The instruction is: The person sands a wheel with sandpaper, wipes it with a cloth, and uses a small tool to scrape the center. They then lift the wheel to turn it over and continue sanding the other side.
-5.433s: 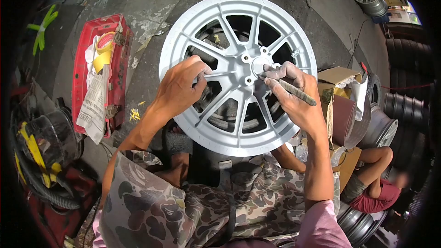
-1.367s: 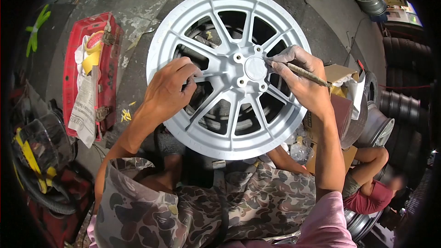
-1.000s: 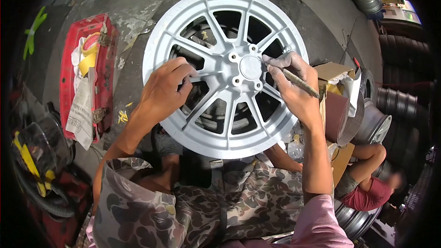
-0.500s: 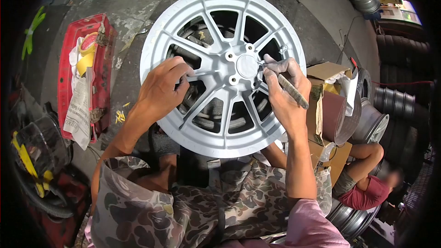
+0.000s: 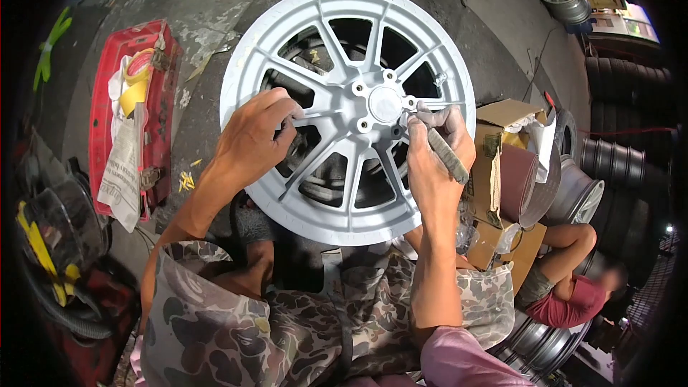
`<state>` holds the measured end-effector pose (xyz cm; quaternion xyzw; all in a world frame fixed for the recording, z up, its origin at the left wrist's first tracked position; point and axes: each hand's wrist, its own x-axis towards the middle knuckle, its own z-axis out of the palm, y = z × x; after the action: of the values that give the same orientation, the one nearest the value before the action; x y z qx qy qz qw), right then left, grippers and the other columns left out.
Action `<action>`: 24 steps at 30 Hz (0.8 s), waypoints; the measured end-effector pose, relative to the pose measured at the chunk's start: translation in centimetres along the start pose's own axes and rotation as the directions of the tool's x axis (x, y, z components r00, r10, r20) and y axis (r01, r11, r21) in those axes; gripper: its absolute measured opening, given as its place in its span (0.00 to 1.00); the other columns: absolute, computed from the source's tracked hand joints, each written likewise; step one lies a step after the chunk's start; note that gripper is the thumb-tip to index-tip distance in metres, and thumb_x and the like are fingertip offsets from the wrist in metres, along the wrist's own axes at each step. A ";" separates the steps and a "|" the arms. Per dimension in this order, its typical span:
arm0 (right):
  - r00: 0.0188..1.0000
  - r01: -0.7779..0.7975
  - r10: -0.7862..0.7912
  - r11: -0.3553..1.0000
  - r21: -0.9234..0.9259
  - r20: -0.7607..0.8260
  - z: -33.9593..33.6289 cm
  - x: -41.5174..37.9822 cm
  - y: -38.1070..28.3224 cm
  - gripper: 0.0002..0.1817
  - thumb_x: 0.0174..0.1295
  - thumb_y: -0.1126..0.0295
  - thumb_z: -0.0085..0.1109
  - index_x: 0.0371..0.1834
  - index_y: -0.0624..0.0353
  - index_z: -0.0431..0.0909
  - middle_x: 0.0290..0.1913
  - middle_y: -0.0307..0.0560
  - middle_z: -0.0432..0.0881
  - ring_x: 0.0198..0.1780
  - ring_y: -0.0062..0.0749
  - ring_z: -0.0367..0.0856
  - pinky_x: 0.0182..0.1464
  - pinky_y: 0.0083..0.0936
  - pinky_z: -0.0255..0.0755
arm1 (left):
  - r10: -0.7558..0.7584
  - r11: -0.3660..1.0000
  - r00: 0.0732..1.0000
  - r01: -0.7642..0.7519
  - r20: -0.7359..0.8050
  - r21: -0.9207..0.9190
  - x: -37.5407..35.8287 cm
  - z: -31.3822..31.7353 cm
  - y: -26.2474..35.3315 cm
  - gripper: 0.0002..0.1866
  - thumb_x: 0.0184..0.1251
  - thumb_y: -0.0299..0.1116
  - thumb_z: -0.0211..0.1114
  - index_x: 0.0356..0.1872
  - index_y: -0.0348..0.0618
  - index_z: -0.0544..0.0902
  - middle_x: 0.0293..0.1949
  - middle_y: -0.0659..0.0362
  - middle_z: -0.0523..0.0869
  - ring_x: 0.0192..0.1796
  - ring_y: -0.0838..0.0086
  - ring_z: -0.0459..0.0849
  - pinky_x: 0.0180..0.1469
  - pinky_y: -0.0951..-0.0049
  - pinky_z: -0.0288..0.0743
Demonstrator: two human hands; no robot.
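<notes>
Right hand [image 5: 435,150] has swung lower beside the hub, gripping a stick [image 5: 446,154]. Left hand [image 5: 256,140] grips the wheel [image 5: 287,25] spoke. Newspaper [image 5: 122,172] print is unreadable.

wheel rim [image 5: 276,43]: pale grey, matt, multi-spoke alloy; lies face up and tilted slightly toward the person, centre of the scene, near edge over the lap
hub [image 5: 385,104]: round centre cap ringed by bolt holes, right of the rim's middle
spokes: thin, paired, dark openings between them
file [image 5: 446,154]: slim rod, speckled grey-brown, slanting from near right up to the hub's right edge, tip at a spoke root
</notes>
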<state>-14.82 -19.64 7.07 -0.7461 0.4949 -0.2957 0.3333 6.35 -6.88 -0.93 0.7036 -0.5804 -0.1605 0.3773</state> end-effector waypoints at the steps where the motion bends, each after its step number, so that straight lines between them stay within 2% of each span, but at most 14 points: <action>1: 1.000 0.000 0.000 1.000 -0.001 0.001 0.1 0.0 0.0 0.05 0.65 0.78 0.61 0.35 0.70 0.78 0.34 0.55 0.88 0.36 0.29 0.85 0.44 0.30 0.79 | -0.002 1.000 1.000 0.002 0.004 0.005 0.0 0.0 0.0 0.06 0.65 0.20 0.65 0.41 0.39 0.82 0.39 0.51 0.82 0.45 0.50 0.84 0.48 0.55 0.78; 7: 0.999 0.009 -0.008 1.000 0.028 -0.031 0.4 -0.4 0.3 0.06 0.65 0.77 0.62 0.34 0.69 0.76 0.32 0.54 0.87 0.34 0.29 0.84 0.41 0.30 0.78 | -0.001 1.000 1.000 0.001 -0.013 -0.008 -0.2 0.3 -0.3 0.06 0.66 0.20 0.65 0.41 0.40 0.82 0.40 0.51 0.82 0.46 0.50 0.84 0.49 0.55 0.78; 9: 0.994 -0.093 0.094 0.996 0.006 -0.050 0.4 -0.7 -0.7 0.06 0.65 0.77 0.62 0.33 0.69 0.76 0.31 0.53 0.86 0.31 0.28 0.81 0.39 0.31 0.76 | 0.002 1.000 1.000 -0.002 -0.016 -0.007 -0.2 0.4 -0.4 0.06 0.66 0.20 0.65 0.41 0.40 0.82 0.39 0.51 0.82 0.46 0.50 0.84 0.49 0.55 0.78; 12: 0.994 -0.076 0.078 0.997 0.027 -0.076 0.8 -1.0 -0.1 0.08 0.65 0.75 0.62 0.32 0.68 0.76 0.29 0.52 0.85 0.30 0.28 0.79 0.37 0.31 0.75 | 0.010 1.000 1.000 -0.010 -0.014 -0.003 -0.2 0.3 -0.4 0.06 0.66 0.20 0.65 0.41 0.41 0.81 0.39 0.51 0.82 0.46 0.50 0.84 0.49 0.54 0.78; 19: 0.988 -0.125 0.130 0.991 0.053 -0.089 1.2 -1.6 0.5 0.08 0.65 0.74 0.61 0.31 0.67 0.76 0.27 0.51 0.84 0.31 0.27 0.78 0.39 0.31 0.75 | 0.041 0.999 0.999 -0.041 -0.022 -0.006 -0.1 0.3 -0.5 0.06 0.65 0.20 0.65 0.41 0.40 0.81 0.39 0.51 0.82 0.45 0.49 0.83 0.48 0.53 0.77; 22: 0.992 -0.047 0.056 0.996 0.081 -0.114 1.4 -1.9 0.8 0.08 0.65 0.74 0.61 0.31 0.67 0.76 0.27 0.50 0.83 0.31 0.28 0.77 0.40 0.32 0.75 | 0.031 1.000 0.999 -0.031 -0.020 0.001 -0.2 0.3 -0.4 0.07 0.65 0.20 0.65 0.41 0.40 0.81 0.39 0.50 0.82 0.45 0.48 0.83 0.48 0.53 0.77; 24: 0.989 -0.106 0.115 0.990 0.096 -0.095 1.3 -1.9 0.1 0.08 0.65 0.74 0.61 0.31 0.68 0.76 0.27 0.50 0.83 0.31 0.28 0.77 0.41 0.33 0.76 | 0.044 0.999 0.999 -0.044 -0.016 0.019 -0.2 0.4 -0.5 0.08 0.63 0.19 0.66 0.42 0.39 0.81 0.40 0.51 0.82 0.45 0.50 0.84 0.48 0.54 0.78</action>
<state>-14.55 -17.65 6.00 -0.6858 0.5377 -0.3358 0.3575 6.44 -6.80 -1.60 0.6954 -0.5940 -0.1410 0.3791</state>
